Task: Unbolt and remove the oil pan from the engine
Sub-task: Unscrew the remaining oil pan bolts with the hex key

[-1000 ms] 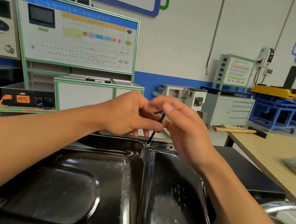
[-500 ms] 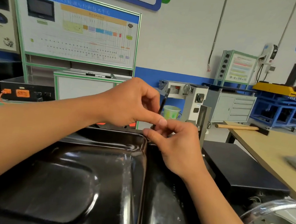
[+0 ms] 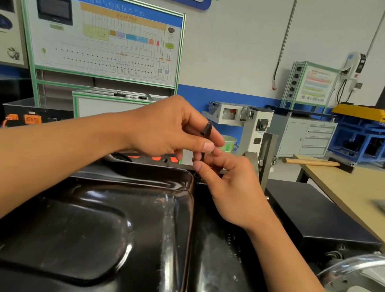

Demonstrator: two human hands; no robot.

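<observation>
Oil pan (image 3: 108, 232), glossy black, fills the lower field under both my forearms, its far flange just below my fingers. Tan surface (image 3: 359, 185) stands to the right, well apart from the pan, with a wooden-handled hammer (image 3: 312, 162) lying at its far edge. Left grip (image 3: 165, 129) is clamped thumb to fingers on the upper part of a black hex key (image 3: 207, 132). Right grip (image 3: 234, 192), curled just beneath, pinches the key's lower shaft. Key stands near upright above the flange; its tip is hidden by my fingers.
</observation>
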